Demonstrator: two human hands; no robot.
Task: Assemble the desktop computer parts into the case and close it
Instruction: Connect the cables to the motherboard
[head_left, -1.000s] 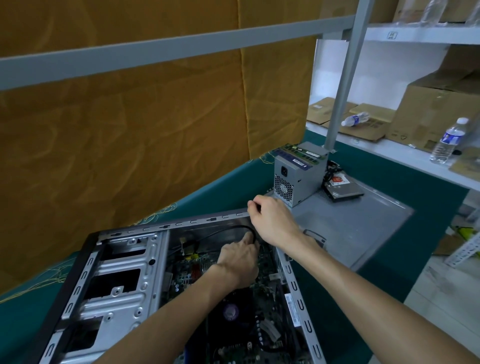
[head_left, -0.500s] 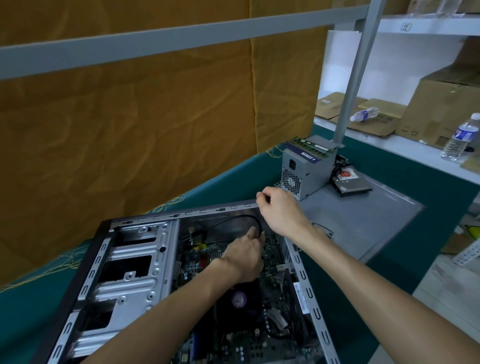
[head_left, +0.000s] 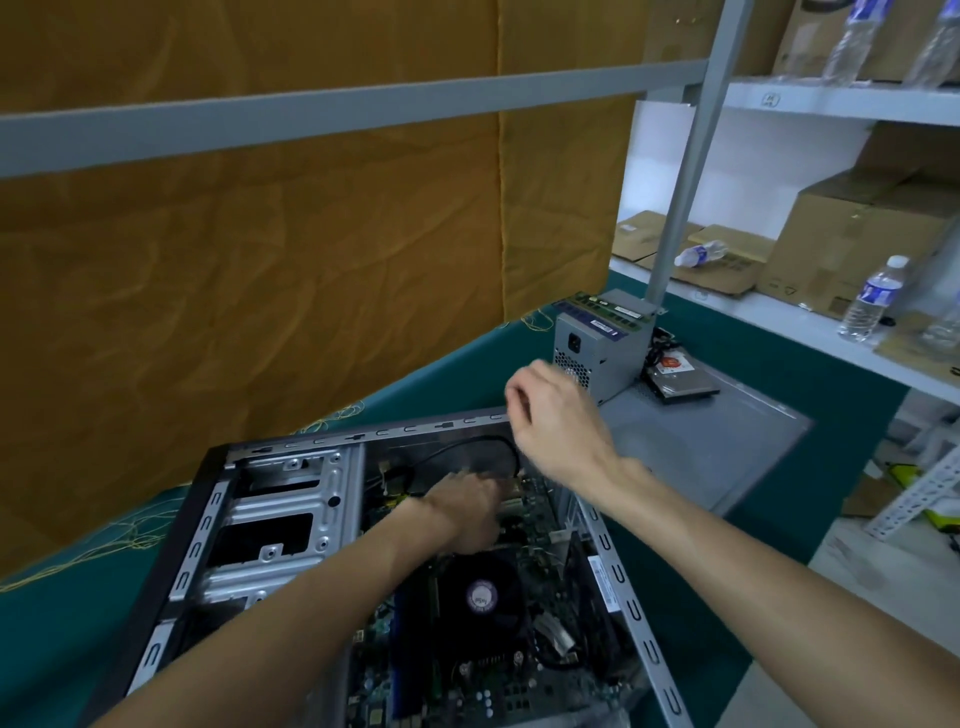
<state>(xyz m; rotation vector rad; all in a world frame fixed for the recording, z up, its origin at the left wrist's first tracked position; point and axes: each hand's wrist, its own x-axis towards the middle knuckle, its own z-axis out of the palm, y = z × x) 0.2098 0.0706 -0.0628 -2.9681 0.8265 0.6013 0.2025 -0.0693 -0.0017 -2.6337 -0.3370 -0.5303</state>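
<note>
Grey steel computer case lies on its side on the green-covered desk, open side up, motherboard exposed inside. Landmark for all positions: the case.

Left hand is down inside the case, above the black CPU fan; fingers are curled at the end of a black cable that arcs along the far inner wall. Whether the fingers actually pinch the cable cannot be told, since the fingertips are hidden.

Right hand hovers over the far right corner of the case, blurred, fingers loosely curled, grasping nothing visible.

Beyond the far right corner of the case: grey side panel lies flat on the desk. Power supply stands on the panel's far end, with RAM sticks lying on top of it. Hard drive lies just right of the power supply, bearing a red-and-white label; text too small to read.

Writing: fan hub carries a round purple sticker, unreadable. A white label strip on the right rail of the case is illegible. Power supply label is blue, text not resolved.

Far right of the case: white shelf with cardboard boxes and water bottles with blue labels. Behind the case: ochre cloth backdrop.
</note>
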